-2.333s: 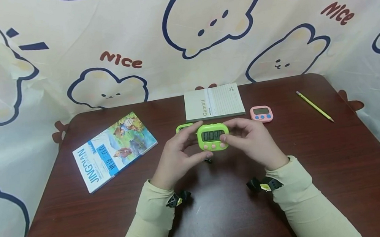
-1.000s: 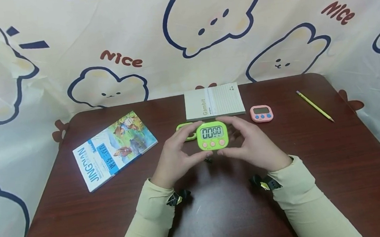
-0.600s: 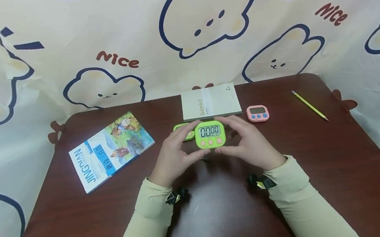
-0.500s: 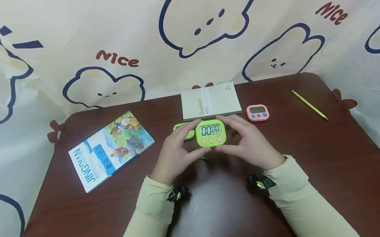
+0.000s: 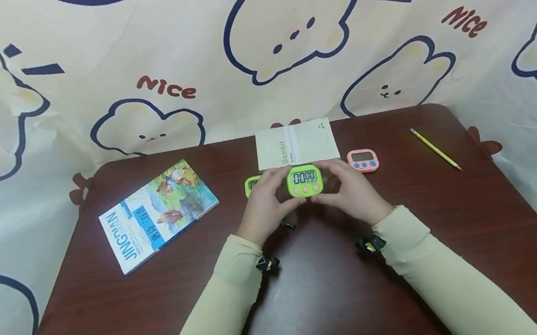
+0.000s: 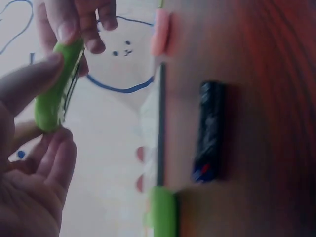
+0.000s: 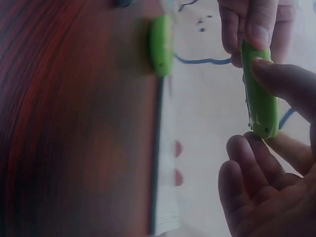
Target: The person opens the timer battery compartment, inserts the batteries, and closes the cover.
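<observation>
A green digital timer (image 5: 305,181) with pink buttons is held up between both hands, its display reading zeros towards the head camera. My left hand (image 5: 265,208) pinches its left side, index finger on top and thumb below. My right hand (image 5: 355,191) pinches the right side in the same manner. In the wrist views the timer's green body (image 6: 57,91) appears edge-on, raised off the table. Behind the left hand is a second green timer (image 5: 249,185), partly hidden. A dark cylinder that looks like a battery (image 6: 211,131) lies on the table, near the left thumb in the head view.
A pale notebook (image 5: 297,143) lies at the table's back edge. Right of it sits a pink timer (image 5: 363,160) with blue buttons, close to the right hand. A pencil (image 5: 435,149) lies far right, a colourful book (image 5: 159,216) on the left. Patterned cloth (image 5: 217,43) hangs behind the table.
The right thumb has gone from the timer's front face to its lower edge. Both hands have moved away from the body with the timer, slightly rightwards, exposing the second green timer's display edge.
</observation>
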Demonstrator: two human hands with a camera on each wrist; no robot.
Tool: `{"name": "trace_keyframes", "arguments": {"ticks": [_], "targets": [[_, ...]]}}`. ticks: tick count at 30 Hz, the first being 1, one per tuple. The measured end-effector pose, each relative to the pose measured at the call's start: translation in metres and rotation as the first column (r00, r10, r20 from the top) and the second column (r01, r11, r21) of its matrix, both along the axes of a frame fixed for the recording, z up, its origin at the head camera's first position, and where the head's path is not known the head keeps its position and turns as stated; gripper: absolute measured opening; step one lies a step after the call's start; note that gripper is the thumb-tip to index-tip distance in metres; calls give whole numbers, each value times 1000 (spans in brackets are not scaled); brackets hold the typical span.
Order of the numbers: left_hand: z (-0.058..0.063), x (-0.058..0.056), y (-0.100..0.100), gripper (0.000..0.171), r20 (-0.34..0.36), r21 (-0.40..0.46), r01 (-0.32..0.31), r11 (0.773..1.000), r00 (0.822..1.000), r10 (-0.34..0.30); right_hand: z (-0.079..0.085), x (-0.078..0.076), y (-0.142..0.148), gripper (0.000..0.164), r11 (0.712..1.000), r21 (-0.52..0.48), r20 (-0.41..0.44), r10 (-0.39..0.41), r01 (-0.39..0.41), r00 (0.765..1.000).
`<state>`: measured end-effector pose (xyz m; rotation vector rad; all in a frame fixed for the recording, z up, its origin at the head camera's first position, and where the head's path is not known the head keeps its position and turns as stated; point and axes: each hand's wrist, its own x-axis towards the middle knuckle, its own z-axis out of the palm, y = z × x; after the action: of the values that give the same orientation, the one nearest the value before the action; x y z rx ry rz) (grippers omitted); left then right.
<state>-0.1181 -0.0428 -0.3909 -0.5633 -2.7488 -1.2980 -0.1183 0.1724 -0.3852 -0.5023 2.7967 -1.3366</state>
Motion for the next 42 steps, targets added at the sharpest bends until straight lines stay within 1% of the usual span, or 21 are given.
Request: {"name": "trace_keyframes", "arguments": {"ticks": [2,5,9,11,16,20,22,26,31,37,42], "targets": [[-4,-4,5,72,33,-28,-33,999,999,34,-3,-6,1,70,1000,9,34,-5,4,999],[-8,-11,14,71,107,-33,-75,997,991,78,-8,-15,3,71,999,28,96,-21,19,995],[-12,-21,25,71,212,-30,-114,993,970,118,-14,-26,5,66,999,39,156,-40,34,987],[-14,-26,30,70,244,-45,-124,991,961,131,-18,-30,6,63,998,42,177,-47,40,983],[-17,-34,39,65,265,-129,-138,982,949,168,-29,-42,5,62,998,54,228,-51,39,972],[-18,-38,45,63,283,-179,-145,973,940,192,-35,-48,4,63,996,72,257,-61,43,964],[-19,-39,47,62,285,-196,-147,970,938,199,-37,-50,3,64,996,77,270,-70,51,960],[-22,-40,50,59,287,-211,-155,965,934,213,-40,-53,3,65,996,83,272,-59,37,960],[-25,-41,51,64,302,-223,-169,960,924,234,-41,-56,2,63,996,90,274,-54,31,960],[-27,-43,51,65,305,-224,-177,958,921,241,-43,-57,2,59,998,61,279,-43,27,959],[-29,-43,51,66,309,-226,-176,958,920,242,-45,-57,5,56,997,70,272,-51,33,961]]}}
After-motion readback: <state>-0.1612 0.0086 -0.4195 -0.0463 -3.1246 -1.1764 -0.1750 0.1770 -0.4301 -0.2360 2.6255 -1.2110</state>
